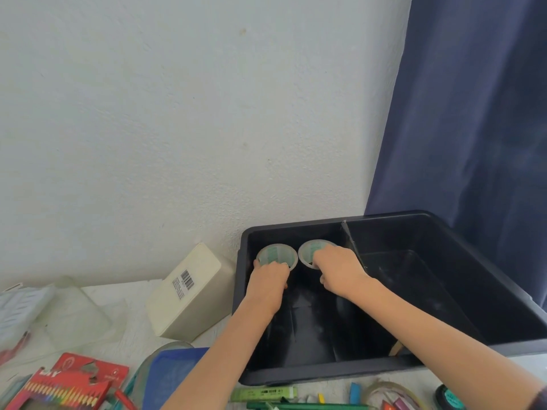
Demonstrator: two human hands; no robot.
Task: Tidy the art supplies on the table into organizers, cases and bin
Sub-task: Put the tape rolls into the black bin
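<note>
The left tape roll and right tape roll are held side by side at the far end of the black bin's left compartment. The left hand and right hand each grasp one with curled fingers. Best to seat both flat against the far wall before letting go.

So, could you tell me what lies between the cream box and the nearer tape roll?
In the head view, the black bin's left wall stands between the cream box and the left tape roll.

Left hand and right hand hide the near rims of the two tape rolls; print on the cream box label is too small to read.
</note>
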